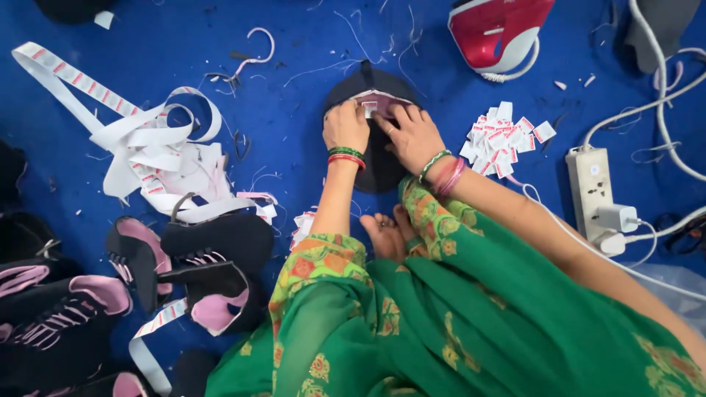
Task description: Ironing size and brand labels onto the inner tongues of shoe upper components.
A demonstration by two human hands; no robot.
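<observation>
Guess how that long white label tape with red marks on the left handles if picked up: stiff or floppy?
Probably floppy: the label tape lies in loose loops and folds on the blue surface. Likely light, being thin and flat. It may well snag or trail, since its coils overlap.

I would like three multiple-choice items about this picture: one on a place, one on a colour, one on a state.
1. Where is the pile of cut labels?
A. right of the hands
B. on the iron
C. under the power strip

2. What colour is the floor?
A. grey
B. blue
C. white

3. What are both hands doing?
A. hanging free
B. holding scissors
C. pressing a label on the black piece

Answers: 1 A, the pile lies beside the right hand. 2 B, blue all around. 3 C, left hand and right hand rest on the small label on the black piece.
</observation>
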